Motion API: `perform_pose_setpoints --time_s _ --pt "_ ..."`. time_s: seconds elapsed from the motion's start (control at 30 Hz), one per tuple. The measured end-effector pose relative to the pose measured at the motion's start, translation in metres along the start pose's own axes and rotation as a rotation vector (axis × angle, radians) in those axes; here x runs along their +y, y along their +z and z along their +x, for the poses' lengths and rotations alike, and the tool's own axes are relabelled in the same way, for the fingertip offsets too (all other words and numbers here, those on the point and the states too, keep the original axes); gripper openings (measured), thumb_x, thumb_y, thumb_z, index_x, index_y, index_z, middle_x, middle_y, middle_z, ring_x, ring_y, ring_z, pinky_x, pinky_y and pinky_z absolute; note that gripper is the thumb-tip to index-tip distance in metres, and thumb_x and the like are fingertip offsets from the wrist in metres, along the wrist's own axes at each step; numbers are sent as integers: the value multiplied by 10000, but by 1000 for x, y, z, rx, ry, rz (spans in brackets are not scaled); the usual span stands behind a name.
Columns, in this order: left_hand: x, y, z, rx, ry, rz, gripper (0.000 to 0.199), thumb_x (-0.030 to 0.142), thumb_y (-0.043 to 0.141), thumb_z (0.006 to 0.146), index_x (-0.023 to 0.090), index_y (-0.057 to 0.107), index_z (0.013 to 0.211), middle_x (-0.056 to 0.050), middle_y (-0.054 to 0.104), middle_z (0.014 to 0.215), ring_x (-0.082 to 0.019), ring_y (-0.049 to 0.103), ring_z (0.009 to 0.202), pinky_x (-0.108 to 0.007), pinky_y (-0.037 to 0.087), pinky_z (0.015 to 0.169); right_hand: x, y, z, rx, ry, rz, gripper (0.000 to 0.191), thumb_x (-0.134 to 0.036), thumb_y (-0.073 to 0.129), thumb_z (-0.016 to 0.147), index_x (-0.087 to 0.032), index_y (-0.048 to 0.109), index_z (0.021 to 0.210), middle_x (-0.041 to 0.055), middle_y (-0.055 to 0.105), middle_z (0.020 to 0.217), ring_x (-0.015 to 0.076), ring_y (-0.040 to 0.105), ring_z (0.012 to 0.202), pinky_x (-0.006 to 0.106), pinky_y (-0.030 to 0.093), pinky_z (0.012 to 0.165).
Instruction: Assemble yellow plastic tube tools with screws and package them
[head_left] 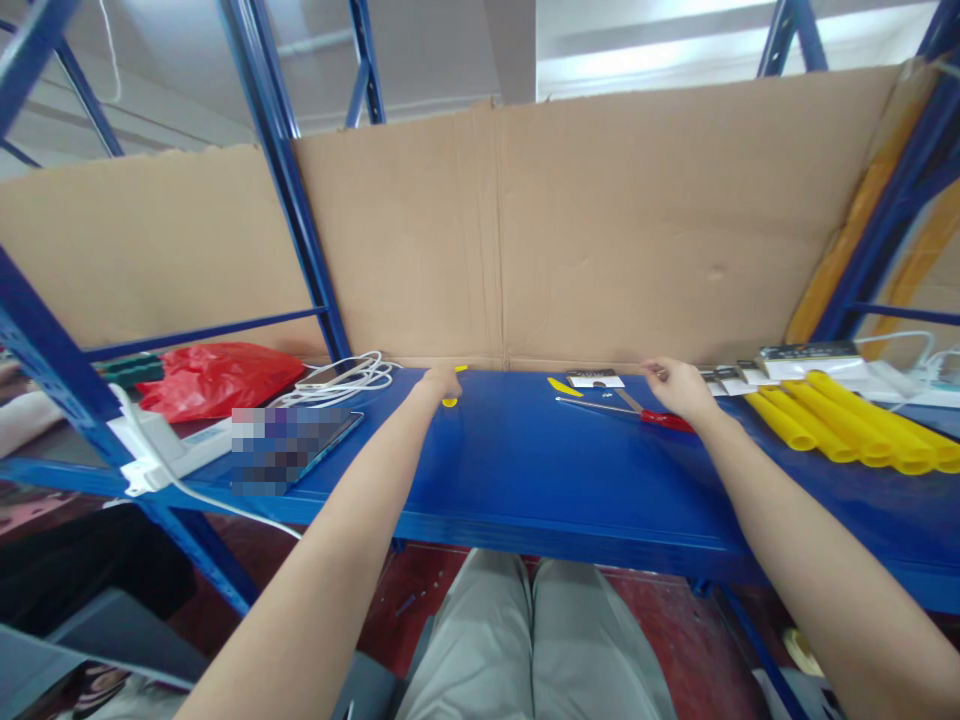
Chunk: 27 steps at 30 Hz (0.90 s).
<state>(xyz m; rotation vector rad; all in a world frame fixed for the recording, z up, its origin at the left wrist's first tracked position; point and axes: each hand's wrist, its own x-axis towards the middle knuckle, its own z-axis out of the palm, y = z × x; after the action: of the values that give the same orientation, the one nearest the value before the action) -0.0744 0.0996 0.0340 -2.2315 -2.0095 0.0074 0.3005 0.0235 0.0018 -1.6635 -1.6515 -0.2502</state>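
Observation:
My left hand (441, 384) is closed over a small yellow piece (450, 402) at the back of the blue shelf (525, 470). Yellow shows on both sides of the fist; the rest is covered. Further right, my right hand (679, 388) hovers above a screwdriver's red handle (666, 420), its fingertips drawn together. Whatever may be between them is too small to make out. The screwdriver's thin shaft points left. Near it lie a curved yellow strip (564, 387), a flat metal strip (628, 400) and a small black-and-white packet (595, 379).
Several yellow tubes (855, 425) lie at the right, in front of more packets (810, 355). On the left are a phone (300, 450), a white power strip (195, 445), coiled white cable (349, 380) and a red plastic bag (225, 380). Cardboard (600, 230) walls the back.

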Motion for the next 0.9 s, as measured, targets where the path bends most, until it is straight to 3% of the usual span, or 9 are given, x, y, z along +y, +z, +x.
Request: perform_pose_setpoints --time_s 0.17,0.5,0.7,0.9 --pt "7 -10 -6 -45 62 160 344 256 624 746 144 726 1055 -138 704 1065 -269 621 1077 -239 474 861 -5 -3 -2 -35 20 -32 302 -194 482 820 -135 700 1021 121 721 1004 230 674 898 324 507 847" --pt "24 -21 -20 -122 202 134 219 302 633 762 159 759 869 -76 727 851 -203 658 834 -208 451 702 2 1 0 -21 -28 -28 283 -193 494 806 -152 706 988 108 727 979 223 678 863 338 514 832" --pt "32 -23 -27 -218 236 -58 295 301 644 739 167 742 982 -62 729 919 -171 652 778 -191 454 621 2 1 -1 -35 -21 -35 276 -181 502 797 -151 710 975 111 730 957 228 681 851 343 517 823" --pt "45 -26 -38 -322 359 -297 367 243 661 735 187 709 1095 -53 728 992 -155 662 816 -203 483 697 -1 -2 -1 -56 -1 -37 280 -166 507 789 -152 713 978 102 733 939 226 681 857 338 516 831"
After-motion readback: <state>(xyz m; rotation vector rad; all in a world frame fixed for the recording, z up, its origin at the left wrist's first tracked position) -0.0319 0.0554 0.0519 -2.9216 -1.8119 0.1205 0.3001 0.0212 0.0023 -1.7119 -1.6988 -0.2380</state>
